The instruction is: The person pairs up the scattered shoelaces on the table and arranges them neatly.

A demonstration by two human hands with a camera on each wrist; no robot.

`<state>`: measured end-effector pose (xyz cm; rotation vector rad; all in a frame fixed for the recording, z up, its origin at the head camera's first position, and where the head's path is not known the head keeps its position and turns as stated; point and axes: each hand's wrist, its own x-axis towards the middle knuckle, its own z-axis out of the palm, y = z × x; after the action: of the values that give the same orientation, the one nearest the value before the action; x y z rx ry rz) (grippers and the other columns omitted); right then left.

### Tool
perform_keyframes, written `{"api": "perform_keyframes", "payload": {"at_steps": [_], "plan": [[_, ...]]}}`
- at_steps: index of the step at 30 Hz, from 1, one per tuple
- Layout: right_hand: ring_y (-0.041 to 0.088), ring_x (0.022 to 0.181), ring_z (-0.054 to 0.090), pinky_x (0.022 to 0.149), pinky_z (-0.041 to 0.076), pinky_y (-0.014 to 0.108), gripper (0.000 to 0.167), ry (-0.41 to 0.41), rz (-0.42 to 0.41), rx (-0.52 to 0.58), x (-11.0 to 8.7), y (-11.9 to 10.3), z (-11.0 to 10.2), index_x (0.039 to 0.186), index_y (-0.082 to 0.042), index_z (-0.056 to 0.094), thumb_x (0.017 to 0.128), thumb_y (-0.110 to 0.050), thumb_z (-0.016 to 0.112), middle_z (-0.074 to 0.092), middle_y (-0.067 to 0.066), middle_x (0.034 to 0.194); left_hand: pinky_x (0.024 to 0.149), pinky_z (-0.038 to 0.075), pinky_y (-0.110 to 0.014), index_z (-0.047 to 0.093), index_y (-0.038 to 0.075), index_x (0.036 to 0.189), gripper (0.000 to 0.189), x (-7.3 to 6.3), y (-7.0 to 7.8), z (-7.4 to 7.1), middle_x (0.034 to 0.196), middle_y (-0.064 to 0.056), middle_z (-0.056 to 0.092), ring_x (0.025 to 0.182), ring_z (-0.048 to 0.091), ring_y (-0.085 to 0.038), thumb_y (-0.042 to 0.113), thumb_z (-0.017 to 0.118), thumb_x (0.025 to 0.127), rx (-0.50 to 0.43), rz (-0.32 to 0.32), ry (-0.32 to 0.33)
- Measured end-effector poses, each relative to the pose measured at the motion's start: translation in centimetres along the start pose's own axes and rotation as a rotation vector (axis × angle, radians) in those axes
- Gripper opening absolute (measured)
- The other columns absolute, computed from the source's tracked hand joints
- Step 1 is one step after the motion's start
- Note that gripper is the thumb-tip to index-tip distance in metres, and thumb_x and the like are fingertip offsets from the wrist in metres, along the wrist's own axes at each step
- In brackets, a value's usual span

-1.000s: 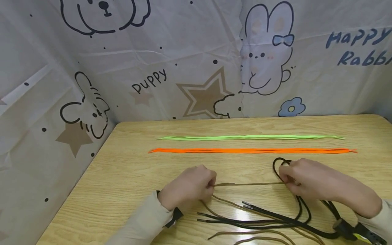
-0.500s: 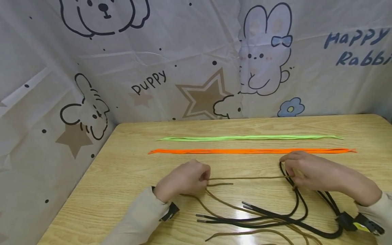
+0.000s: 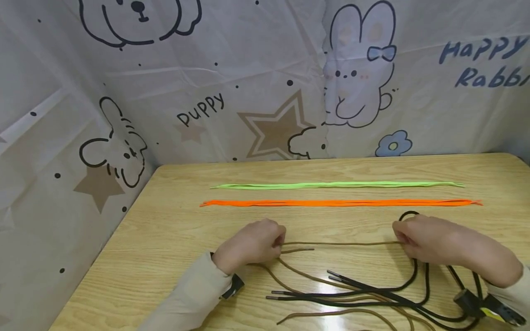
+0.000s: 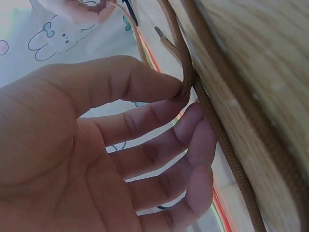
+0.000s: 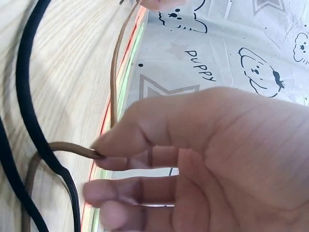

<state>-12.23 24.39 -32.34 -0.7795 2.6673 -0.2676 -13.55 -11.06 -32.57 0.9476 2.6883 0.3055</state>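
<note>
My left hand (image 3: pixel 254 242) pinches a brown shoelace (image 3: pixel 339 243) between thumb and index finger; the left wrist view shows the lace (image 4: pixel 181 48) at the fingertips, the other fingers loosely bent. At the right, my right hand (image 3: pixel 440 241) pinches the same lace, which runs nearly straight between both hands just off the table. The right wrist view has the brown lace (image 5: pixel 72 147) coming out under the thumb. Black shoelaces (image 3: pixel 372 293) lie below, and one black loop arches up behind the right hand. Whether that hand touches the loop is hidden.
An orange shoelace (image 3: pixel 331 203) and a lime-green shoelace (image 3: pixel 331 185) lie straight across the wooden table (image 3: pixel 174 216), beyond the hands. More brown lace (image 3: pixel 339 313) curves at the near edge, crossing under the black laces. A printed cloth (image 3: pixel 198 59) hangs behind and at the left.
My right hand has moved right, shifting the black loop with it, while my left hand has gone slightly left. The brown stretch between them is longer, and its loose tip hangs apart below.
</note>
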Motion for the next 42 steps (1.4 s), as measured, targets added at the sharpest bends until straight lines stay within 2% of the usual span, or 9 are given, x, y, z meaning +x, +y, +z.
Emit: {"api": "perform_keyframes", "payload": {"at_steps": [5,8,13,16,25,29,33,36,42], "plan": [[0.009,0.063,0.037,0.053,0.031,0.025,0.026,0.078,0.005,-0.056,0.1,0.1,0.1,0.079,-0.018,0.048,0.083,-0.007,0.071,0.042,-0.005,0.078,0.054,0.040,-0.022,0.057,0.011,0.079,0.013,-0.1,0.0,-0.1,0.069,0.004,0.052,0.059,0.045,-0.008,0.002,0.063,0.087,-0.029,0.012,0.015],[0.011,0.063,0.037,0.054,0.030,0.026,0.025,0.049,0.048,-0.041,-0.1,0.4,0.1,0.078,-0.016,0.047,0.085,-0.007,0.069,0.041,-0.004,0.076,0.053,0.040,-0.021,0.058,0.011,0.082,0.012,-0.2,0.0,-0.2,0.068,0.004,0.053,0.057,0.044,-0.007,0.003,0.061,0.090,-0.058,0.010,0.015],[0.012,0.056,0.038,0.051,0.030,0.026,0.018,-0.064,0.169,0.028,-0.5,0.8,0.2,0.080,-0.012,0.048,0.091,-0.009,0.062,0.043,0.000,0.065,0.055,0.042,-0.020,0.060,0.010,0.089,0.007,0.1,0.0,0.0,0.073,0.004,0.056,0.060,0.046,-0.006,0.005,0.059,0.093,-0.041,0.047,0.019],[0.013,0.054,0.039,0.050,0.031,0.027,0.016,-0.068,0.186,0.022,-0.5,0.7,0.2,0.081,-0.012,0.048,0.092,-0.009,0.060,0.044,0.001,0.064,0.057,0.043,-0.020,0.061,0.009,0.093,0.004,0.1,0.0,0.2,0.076,0.002,0.059,0.062,0.049,-0.006,0.006,0.058,0.094,-0.031,0.068,0.044],[0.010,0.051,0.037,0.048,0.028,0.025,0.019,0.052,0.124,-0.045,-1.1,1.1,-0.6,0.082,-0.015,0.048,0.088,0.000,0.059,0.041,-0.004,0.060,0.048,0.032,-0.020,0.063,0.004,0.103,0.016,0.1,-0.5,-0.2,0.067,0.001,0.053,0.054,0.038,-0.006,-0.002,0.058,0.089,-0.053,0.074,0.096],[0.010,0.051,0.037,0.049,0.028,0.026,0.017,0.084,0.148,-0.058,-1.4,1.3,-1.3,0.081,-0.015,0.053,0.087,0.000,0.057,0.043,-0.004,0.061,0.049,0.034,-0.020,0.064,0.004,0.101,0.014,-0.1,-0.5,-0.8,0.067,0.002,0.053,0.054,0.040,-0.006,-0.001,0.059,0.088,-0.036,0.061,0.117],[0.012,0.056,0.043,0.048,0.035,0.029,0.009,0.121,0.225,-0.100,-1.9,1.5,-2.4,0.088,-0.008,0.064,0.088,-0.001,0.059,0.056,-0.002,0.072,0.054,0.041,-0.023,0.066,0.004,0.098,0.012,-0.6,-0.6,-1.7,0.071,0.002,0.057,0.058,0.046,-0.008,0.001,0.059,0.088,-0.045,0.031,0.144],[0.013,0.055,0.044,0.047,0.035,0.030,0.010,0.207,0.260,-0.151,-2.4,1.9,-3.3,0.091,-0.002,0.068,0.085,0.002,0.061,0.062,0.001,0.075,0.057,0.043,-0.025,0.067,0.004,0.097,0.014,-1.0,-0.8,-2.4,0.072,0.001,0.059,0.059,0.048,-0.010,0.001,0.059,0.087,-0.042,0.020,0.173],[0.014,0.046,0.034,0.046,0.028,0.028,0.011,0.426,0.233,-0.227,-3.9,3.0,-4.5,0.087,0.009,0.068,0.081,0.009,0.058,0.061,0.005,0.064,0.064,0.047,-0.024,0.069,0.003,0.098,0.011,-2.0,-1.9,-4.2,0.083,-0.001,0.065,0.069,0.055,-0.009,0.000,0.062,0.090,-0.048,0.026,0.236]]}}
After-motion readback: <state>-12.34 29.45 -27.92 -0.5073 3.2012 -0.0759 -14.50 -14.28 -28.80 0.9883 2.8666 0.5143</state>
